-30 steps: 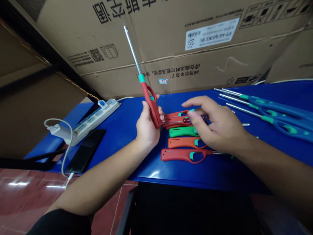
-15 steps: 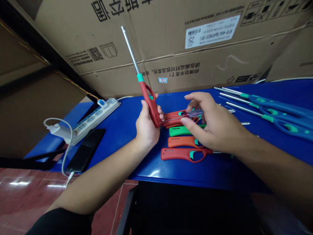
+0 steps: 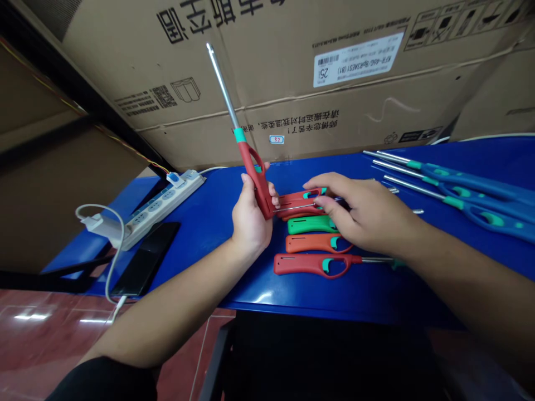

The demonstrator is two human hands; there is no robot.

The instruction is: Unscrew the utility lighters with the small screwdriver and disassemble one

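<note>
The left hand wraps firmly around an upright red lighter above the blue table. The right hand, fingers curled, pinches a thin metal shaft against that lighter's base, over a second red lighter.

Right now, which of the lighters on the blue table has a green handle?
The green-handled utility lighter lying just below the right hand; the others in that row are red or orange with green trim.

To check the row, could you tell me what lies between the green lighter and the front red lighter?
An orange lighter lies there, in the head view.
</note>
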